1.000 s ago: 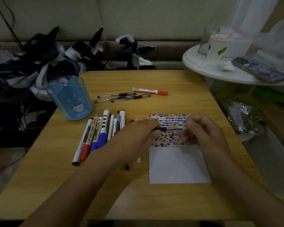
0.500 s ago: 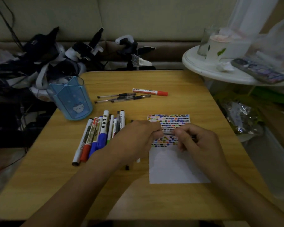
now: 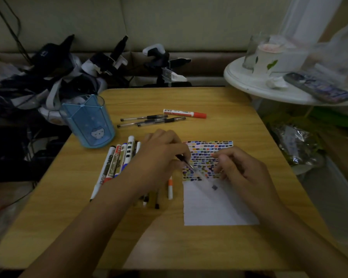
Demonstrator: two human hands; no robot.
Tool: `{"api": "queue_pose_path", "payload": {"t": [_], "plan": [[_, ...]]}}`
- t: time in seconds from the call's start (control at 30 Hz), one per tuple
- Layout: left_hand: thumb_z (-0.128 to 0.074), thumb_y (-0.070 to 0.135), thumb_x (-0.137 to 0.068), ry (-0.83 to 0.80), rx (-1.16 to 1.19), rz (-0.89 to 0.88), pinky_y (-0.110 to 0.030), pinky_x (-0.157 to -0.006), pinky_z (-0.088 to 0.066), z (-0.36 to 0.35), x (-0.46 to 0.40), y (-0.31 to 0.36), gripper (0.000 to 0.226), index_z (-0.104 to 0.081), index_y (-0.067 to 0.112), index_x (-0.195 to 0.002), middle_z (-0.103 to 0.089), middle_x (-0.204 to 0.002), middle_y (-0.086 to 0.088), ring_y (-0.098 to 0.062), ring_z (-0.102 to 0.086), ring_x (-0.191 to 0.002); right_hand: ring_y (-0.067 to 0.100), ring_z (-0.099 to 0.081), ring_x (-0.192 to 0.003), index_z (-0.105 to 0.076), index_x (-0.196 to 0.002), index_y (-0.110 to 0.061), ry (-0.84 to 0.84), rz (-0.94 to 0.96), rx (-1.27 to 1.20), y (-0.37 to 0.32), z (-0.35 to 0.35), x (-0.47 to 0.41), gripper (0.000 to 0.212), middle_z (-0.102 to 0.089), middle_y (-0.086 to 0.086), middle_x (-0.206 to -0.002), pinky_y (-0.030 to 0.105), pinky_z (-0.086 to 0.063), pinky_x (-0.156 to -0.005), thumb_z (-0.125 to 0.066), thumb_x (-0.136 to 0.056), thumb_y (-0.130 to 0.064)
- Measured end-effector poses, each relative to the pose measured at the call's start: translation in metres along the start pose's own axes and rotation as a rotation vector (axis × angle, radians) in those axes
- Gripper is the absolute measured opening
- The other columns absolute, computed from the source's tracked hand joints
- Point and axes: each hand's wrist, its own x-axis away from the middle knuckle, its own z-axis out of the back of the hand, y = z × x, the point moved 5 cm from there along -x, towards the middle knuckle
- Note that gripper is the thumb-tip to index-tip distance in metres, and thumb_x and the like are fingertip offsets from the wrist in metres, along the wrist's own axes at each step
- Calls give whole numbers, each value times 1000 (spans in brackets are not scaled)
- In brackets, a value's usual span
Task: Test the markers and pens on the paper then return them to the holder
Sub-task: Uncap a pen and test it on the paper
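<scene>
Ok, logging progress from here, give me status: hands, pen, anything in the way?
Left hand grips a clear pen, slanted over the paper. Right hand curled beside it; contents unclear. Holder far left. Loose markers under the left wrist.

Clear-barrelled pen (image 3: 197,173) slants across white paper sheet (image 3: 215,207), whose upper half carries rows of coloured test marks. Whiteboard markers (image 3: 117,163) lie bunched left of it. Translucent blue plastic holder (image 3: 87,122) stands upright behind. Three pens (image 3: 149,120) and red-capped marker (image 3: 184,113) lie beyond.

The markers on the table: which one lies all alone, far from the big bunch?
The marker with the red cap, at the far side of the table beside three clear pens; the others lie bunched near the blue holder.
</scene>
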Motion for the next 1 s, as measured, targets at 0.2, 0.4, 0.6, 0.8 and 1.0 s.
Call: {"api": "queue_pose_path", "payload": {"t": [0.2, 0.4, 0.6, 0.8, 1.0], "plan": [[-66, 8, -90, -34, 41, 56, -24, -92, -40, 7, 4, -10, 27, -69, 35, -90, -47, -123, 9, -10, -45, -116, 8, -68, -73, -70, -102, -28, -18, 11, 39, 2, -2, 1, 30, -70, -13, -82, 26, -54, -63, -44, -97, -43], [-58, 1, -90, -147, 33, 71, -38, -106, -41, -2, 5, -19, 30, -68, 28, -79, -50, -137, 3, -13, -29, -145, 8, -68, -73, -71, -101, -27, -42, 23, 72, 3, -4, 2, 27, -69, -14, -80, 27, -53, -63, -46, -99, -37], [-55, -2, -86, -202, 13, 76, -39, -99, -45, -8, 3, -23, 32, -66, 27, -79, -58, -122, 5, -16, -48, -125, 8, -69, -73, -70, -98, -29, -62, 30, 115, 6, -6, 3, 20, -69, -14, -79, 39, -57, -66, -50, -102, -29], [-52, 2, -88, -177, 20, 57, -39, -93, -47, -8, 3, -22, 31, -63, 29, -81, -60, -109, 5, -13, -53, -109, 6, -69, -74, -71, -99, -29, -79, 22, 123, 8, -7, 2, 20, -70, -18, -79, 40, -58, -67, -51, -101, -29], [-50, 8, -94, -90, 54, 59, -38, -89, -48, -2, 0, -28, 26, -65, 29, -94, -60, -104, 6, -11, -53, -99, 4, -67, -73, -70, -98, -29, -101, 48, 148, 7, -9, 2, 19, -69, -20, -81, 29, -55, -65, -51, -100, -28]]}}
